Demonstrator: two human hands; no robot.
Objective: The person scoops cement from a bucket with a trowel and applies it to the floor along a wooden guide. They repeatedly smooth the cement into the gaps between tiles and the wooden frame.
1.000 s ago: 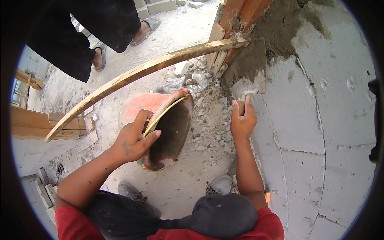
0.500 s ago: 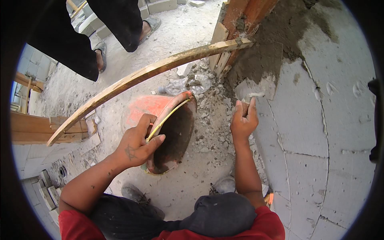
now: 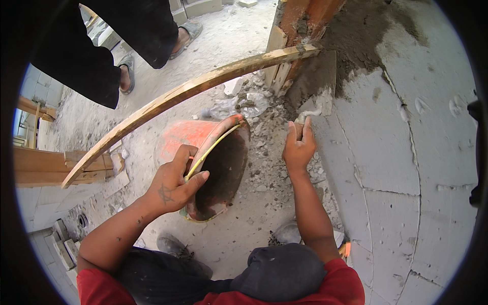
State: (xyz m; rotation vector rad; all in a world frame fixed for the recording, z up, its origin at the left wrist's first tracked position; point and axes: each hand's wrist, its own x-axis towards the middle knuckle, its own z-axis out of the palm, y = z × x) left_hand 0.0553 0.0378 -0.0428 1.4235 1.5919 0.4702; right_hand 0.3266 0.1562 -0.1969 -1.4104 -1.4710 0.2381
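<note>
An orange bucket (image 3: 184, 138) leans toward me, its dark mouth facing my side; a thin yellow cord or strip runs along the rim. My left hand (image 3: 175, 179) grips that rim, thumb over the edge. On the right, my right hand (image 3: 299, 148) is closed around the handle of a mortar-smeared trowel (image 3: 325, 103). Its flat blade lies against the wet grey mortar (image 3: 356, 48) on the block wall (image 3: 389, 157), beside an upright wooden post (image 3: 310, 20). How much the bucket holds is hard to make out in its shadow.
A long wooden strip (image 3: 178, 95) slants from the post across to the left beams (image 3: 40, 161). Rubble (image 3: 262, 157) and a crushed plastic bottle (image 3: 223, 109) lie by the wall's foot. Another person's legs (image 3: 142, 30) stand at the far left.
My right hand and the trowel have shifted slightly left along the mortar toward the post. The left hand keeps its hold on the bucket, which stays in place.
</note>
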